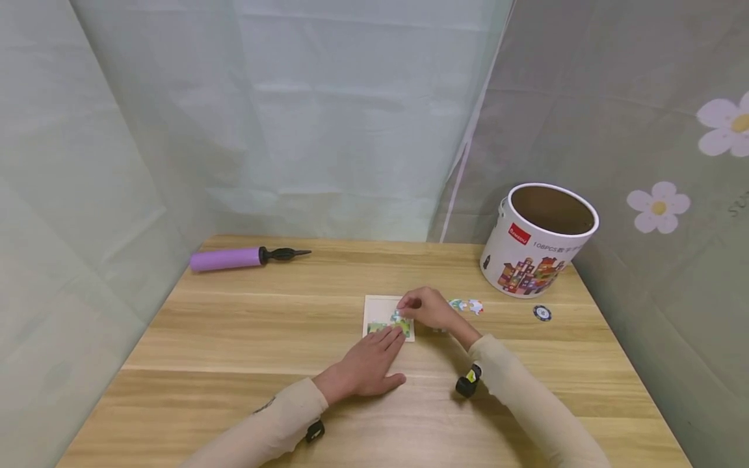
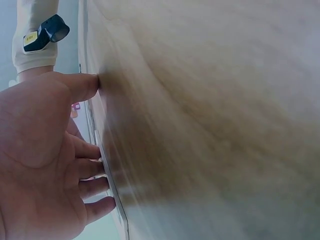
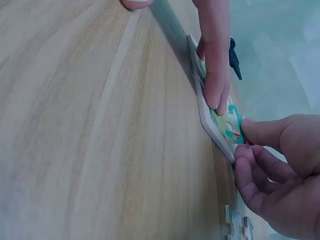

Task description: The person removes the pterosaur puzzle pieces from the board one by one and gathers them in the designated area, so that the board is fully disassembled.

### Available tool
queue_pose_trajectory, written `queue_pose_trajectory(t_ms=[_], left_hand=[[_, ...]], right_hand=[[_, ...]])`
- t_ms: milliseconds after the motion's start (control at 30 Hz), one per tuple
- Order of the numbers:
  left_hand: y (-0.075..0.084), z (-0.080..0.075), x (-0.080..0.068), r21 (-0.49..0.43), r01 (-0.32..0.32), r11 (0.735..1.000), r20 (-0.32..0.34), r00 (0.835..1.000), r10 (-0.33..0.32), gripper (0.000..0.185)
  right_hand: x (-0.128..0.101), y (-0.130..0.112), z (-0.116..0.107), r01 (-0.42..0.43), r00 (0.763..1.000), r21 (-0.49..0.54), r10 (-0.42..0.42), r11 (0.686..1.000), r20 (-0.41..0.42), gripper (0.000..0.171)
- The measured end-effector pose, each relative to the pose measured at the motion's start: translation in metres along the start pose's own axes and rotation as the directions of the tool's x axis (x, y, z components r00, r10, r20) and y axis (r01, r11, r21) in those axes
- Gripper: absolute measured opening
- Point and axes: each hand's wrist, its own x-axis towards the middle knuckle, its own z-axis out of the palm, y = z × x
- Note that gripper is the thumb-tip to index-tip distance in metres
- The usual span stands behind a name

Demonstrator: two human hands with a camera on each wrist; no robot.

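A small square puzzle tray (image 1: 377,304) lies on the table with several green and yellow jigsaw pieces fitted along its near side. My left hand (image 1: 371,364) is stretched flat, its fingertips pressing the pieces at the near edge and its thumb spread out on the tabletop. At the tray's right side my right hand (image 1: 430,309) pinches a white-and-teal jigsaw piece (image 3: 233,119) between thumb and index finger. That piece is tilted against the fitted ones, close by the left fingertips. Part of the tray is hidden under both hands.
Loose jigsaw pieces (image 1: 468,306) lie right of the tray, some partly behind the right wrist. Farther right are a dark poker chip (image 1: 541,313) and a white bucket (image 1: 521,260) with printed buildings. A purple hand pump (image 1: 231,259) lies at the back left.
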Motion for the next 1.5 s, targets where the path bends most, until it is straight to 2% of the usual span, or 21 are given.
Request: queue_pose_trajectory(t_ms=[267,400,600,767,1300,1500], left_hand=[[0.000,0.002,0.002,0.011,0.011,1.000,0.012,1.000,-0.011,0.077],[0.001,0.002,0.002,0.019,0.010,1.000,0.011,1.000,-0.010,0.078],[0.000,0.003,0.003,0.028,0.020,0.999,0.017,1.000,-0.020,0.078],[-0.001,0.003,0.003,0.040,0.015,0.999,0.002,1.000,-0.015,0.078],[0.001,0.005,0.002,0.030,0.018,0.999,0.006,1.000,-0.018,0.077],[0.001,0.004,0.003,0.031,0.014,0.999,0.003,1.000,-0.014,0.077]], right_hand=[[0.000,-0.001,-0.004,0.011,1.000,-0.017,-0.011,1.000,-0.004,0.010],[-0.007,0.002,-0.016,0.006,0.999,-0.017,-0.007,1.000,-0.046,0.011],[-0.024,0.011,-0.037,-0.035,0.995,-0.016,0.033,0.999,-0.097,0.011],[-0.041,0.020,-0.052,-0.033,0.992,-0.024,0.030,0.999,-0.119,0.009],[-0.097,0.057,-0.090,-0.074,0.985,-0.127,0.052,0.989,-0.167,0.008],[-0.110,0.067,-0.098,-0.078,0.987,-0.146,0.056,0.986,-0.149,0.008]])
